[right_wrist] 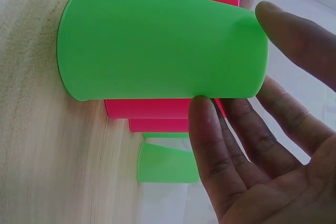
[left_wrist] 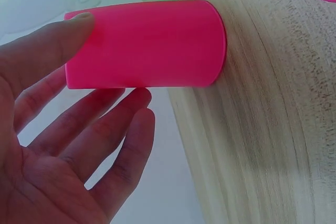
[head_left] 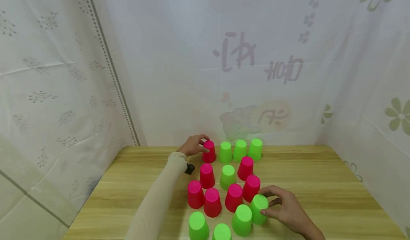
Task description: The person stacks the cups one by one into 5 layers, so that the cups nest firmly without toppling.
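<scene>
a small cloth-walled nook, closer to a curtained booth than a furnished room; whether it belongs to a home, an office or a workshop cannot be told. pale cloth hangs on three sides: the back sheet (head_left: pixel 166 72) carries a bear (head_left: pixel 235 124) and faded characters (head_left: pixel 241 51), the left sheet (head_left: pixel 57 79) leafy sprigs (head_left: pixel 42 97), the right sheet (head_left: pixel 368 79) green flowers (head_left: pixel 401 116), and a dark stripe (head_left: pixel 107 58) runs down near the left corner. creases cross the fabric, and the prints suit household curtains. between the sheets sits a table (head_left: pixel 121 190) with a wood-grain top, its far edge close to the back sheet.
</scene>
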### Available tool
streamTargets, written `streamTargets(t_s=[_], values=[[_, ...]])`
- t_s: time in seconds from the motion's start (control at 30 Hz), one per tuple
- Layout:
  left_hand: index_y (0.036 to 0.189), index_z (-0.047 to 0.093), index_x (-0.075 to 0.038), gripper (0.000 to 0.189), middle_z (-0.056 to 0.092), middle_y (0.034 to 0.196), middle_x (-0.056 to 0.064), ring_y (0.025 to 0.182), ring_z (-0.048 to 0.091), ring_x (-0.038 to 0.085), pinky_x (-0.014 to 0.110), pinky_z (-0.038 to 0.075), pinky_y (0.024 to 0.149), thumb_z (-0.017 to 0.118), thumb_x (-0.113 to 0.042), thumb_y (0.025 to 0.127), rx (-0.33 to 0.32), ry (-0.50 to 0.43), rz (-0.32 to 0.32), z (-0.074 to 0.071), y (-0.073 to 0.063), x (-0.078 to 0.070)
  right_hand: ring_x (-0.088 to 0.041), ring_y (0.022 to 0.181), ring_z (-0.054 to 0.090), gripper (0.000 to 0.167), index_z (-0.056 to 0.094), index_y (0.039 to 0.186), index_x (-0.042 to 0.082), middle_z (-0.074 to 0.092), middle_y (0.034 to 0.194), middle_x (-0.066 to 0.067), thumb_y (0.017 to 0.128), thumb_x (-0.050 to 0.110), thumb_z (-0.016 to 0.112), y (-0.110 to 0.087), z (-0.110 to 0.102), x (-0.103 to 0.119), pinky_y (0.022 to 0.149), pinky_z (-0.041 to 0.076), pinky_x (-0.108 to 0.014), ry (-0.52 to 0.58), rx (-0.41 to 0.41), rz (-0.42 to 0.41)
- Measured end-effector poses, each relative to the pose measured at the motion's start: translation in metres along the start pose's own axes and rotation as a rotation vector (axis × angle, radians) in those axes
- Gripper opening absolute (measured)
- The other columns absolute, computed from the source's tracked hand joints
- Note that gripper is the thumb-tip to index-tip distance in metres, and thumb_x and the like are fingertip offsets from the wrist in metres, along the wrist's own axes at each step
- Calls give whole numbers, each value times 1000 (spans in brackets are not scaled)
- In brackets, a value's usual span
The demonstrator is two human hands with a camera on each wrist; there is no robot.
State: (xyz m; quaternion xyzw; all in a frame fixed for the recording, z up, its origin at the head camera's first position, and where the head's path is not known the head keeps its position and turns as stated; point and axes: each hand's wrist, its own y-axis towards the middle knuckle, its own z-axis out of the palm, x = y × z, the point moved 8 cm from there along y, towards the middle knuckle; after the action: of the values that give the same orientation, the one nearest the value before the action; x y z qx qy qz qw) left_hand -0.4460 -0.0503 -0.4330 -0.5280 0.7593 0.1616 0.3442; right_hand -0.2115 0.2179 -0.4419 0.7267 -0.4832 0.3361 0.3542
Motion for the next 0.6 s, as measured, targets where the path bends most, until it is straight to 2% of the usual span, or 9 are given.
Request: streamTargets(t_s=[0.17,0.43,0.6], values=[[129,60,-15,43,65,131,16,122,61,33,47,57,98,76,-14,88,14,4,8,2,0,-1,3,99,63,45,66,117,6,71,113,-11,79,20,85,-1,1,1,74,60,-27,7,-6,-33],[129,60,-15,44,66,130,17,120,62,33,46,57,96,76,-11,88,36,-7,6,3,-1,0,3,100,62,47,65,120,7,70,118,-12,80,24,85,0,2,-5,75,59,-26,26,23,31],[131,59,-15,47,65,131,16,121,62,33,46,57,97,76,-11,87,40,-7,8,3,-3,-1,4,100,62,48,65,120,8,70,117,-11,80,24,85,-1,2,-5,74,59,-25,14,20,20]])
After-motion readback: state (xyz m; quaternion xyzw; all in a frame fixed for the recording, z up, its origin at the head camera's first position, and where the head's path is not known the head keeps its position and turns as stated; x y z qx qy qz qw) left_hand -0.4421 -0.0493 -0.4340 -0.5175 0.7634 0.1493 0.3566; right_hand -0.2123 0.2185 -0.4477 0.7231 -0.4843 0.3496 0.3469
